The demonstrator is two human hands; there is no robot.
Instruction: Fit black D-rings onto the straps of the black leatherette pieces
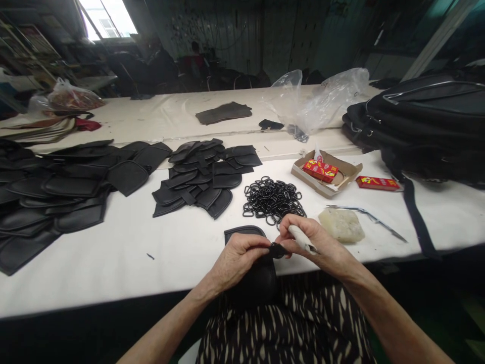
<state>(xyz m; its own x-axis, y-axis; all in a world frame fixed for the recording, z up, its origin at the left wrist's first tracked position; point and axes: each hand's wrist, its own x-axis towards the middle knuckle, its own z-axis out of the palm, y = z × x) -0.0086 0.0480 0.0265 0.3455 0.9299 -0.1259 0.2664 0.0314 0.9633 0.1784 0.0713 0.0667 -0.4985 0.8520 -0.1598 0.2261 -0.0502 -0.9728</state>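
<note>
My left hand [240, 255] pinches a short black strap end from its left side, just above the table's front edge. My right hand [308, 233] pinches the same spot from the right, where a small black D-ring [277, 249] shows between the fingertips. A whitish tapered tube [303, 238] lies across the right hand; whether it is a tool or a finger cover I cannot tell. Below the hands a black leather-like flap piece [252, 283] hangs over the edge onto my lap, its upper end on the table. Just beyond the hands is a heap of black D-rings [273, 198].
Piles of black flap pieces [197, 177] lie left of the rings, with more [71, 184] farther left. To the right are a cardboard tray [343, 187] with a red box, a yellowish block [342, 225], thin metal tweezers [373, 217] and a black bag [428, 126].
</note>
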